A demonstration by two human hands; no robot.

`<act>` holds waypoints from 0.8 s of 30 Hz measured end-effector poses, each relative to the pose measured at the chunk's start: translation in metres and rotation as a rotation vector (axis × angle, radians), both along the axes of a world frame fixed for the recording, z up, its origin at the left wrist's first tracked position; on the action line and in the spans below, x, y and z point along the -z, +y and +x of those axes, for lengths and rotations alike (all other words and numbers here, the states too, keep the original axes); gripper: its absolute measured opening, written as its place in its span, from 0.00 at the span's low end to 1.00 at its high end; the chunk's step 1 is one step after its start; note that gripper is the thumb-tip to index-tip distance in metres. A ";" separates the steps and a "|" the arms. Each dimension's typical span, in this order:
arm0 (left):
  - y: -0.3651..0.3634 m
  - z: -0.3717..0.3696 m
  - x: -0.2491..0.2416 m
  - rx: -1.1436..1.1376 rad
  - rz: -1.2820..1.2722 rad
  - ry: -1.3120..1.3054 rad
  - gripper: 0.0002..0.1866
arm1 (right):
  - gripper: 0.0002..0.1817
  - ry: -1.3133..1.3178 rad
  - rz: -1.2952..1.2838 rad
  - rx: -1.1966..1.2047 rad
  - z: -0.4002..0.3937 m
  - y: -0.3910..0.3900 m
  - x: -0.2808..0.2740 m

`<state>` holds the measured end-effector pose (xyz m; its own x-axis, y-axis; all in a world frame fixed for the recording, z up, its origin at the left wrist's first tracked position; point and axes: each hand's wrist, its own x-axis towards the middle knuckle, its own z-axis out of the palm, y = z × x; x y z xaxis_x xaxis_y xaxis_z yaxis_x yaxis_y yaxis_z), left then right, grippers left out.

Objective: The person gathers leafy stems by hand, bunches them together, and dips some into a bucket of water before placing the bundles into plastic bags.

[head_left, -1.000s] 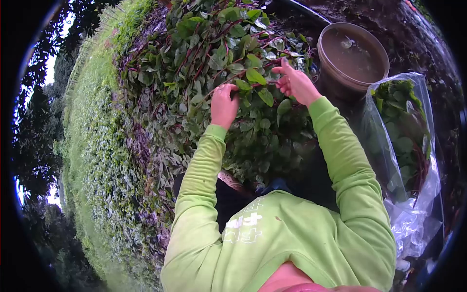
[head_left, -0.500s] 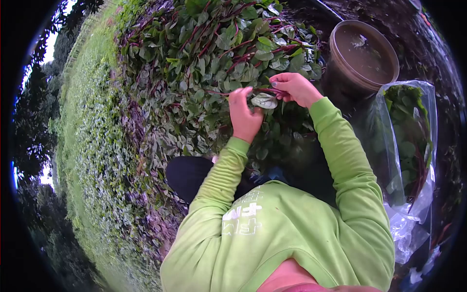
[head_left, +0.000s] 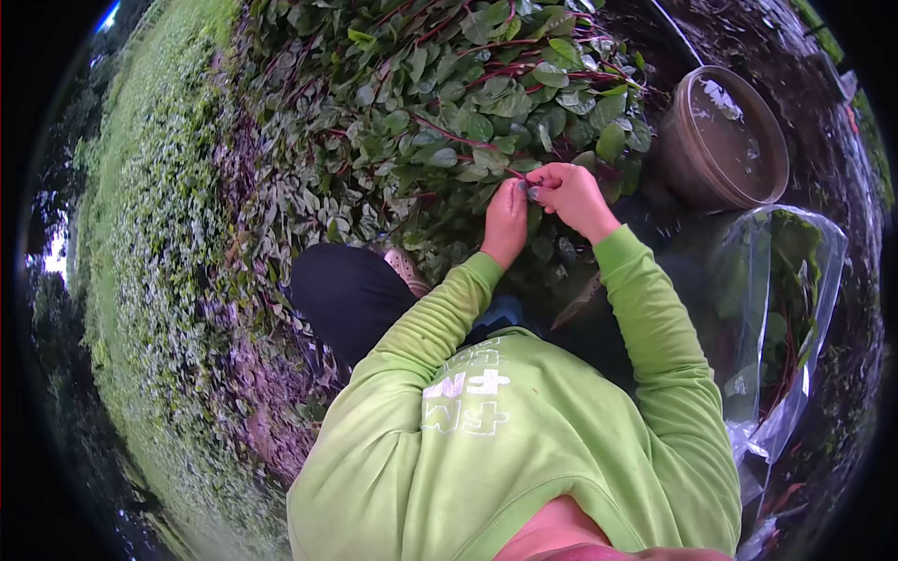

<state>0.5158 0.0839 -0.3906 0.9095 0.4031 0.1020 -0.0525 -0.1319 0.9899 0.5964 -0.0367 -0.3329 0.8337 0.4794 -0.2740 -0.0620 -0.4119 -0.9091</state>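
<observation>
Closely paired, the left hand and right hand pinch a red-stemmed leafy vine; a brown round water-filled basin and a clear plastic bag of leaves sit rightward.

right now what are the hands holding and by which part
Both hands meet on a red stem of the leafy plant bed. The left hand and right hand pinch it at their fingertips; the exact grip point is too small to tell.
</observation>
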 end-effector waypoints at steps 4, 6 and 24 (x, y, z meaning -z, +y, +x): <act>-0.010 -0.004 0.000 -0.133 0.066 0.017 0.15 | 0.13 0.083 0.105 0.096 -0.008 0.012 0.015; -0.009 -0.007 -0.002 -0.106 0.072 0.040 0.15 | 0.14 0.178 0.189 0.141 -0.006 0.011 0.023; 0.035 -0.061 -0.031 0.320 0.885 0.051 0.09 | 0.10 -0.330 -0.243 0.031 -0.011 0.021 0.058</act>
<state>0.4544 0.1187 -0.3599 0.9754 -0.0711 0.2086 -0.1753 -0.8238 0.5391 0.5850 -0.0153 -0.3908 0.9090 0.4066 -0.0919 0.2004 -0.6195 -0.7590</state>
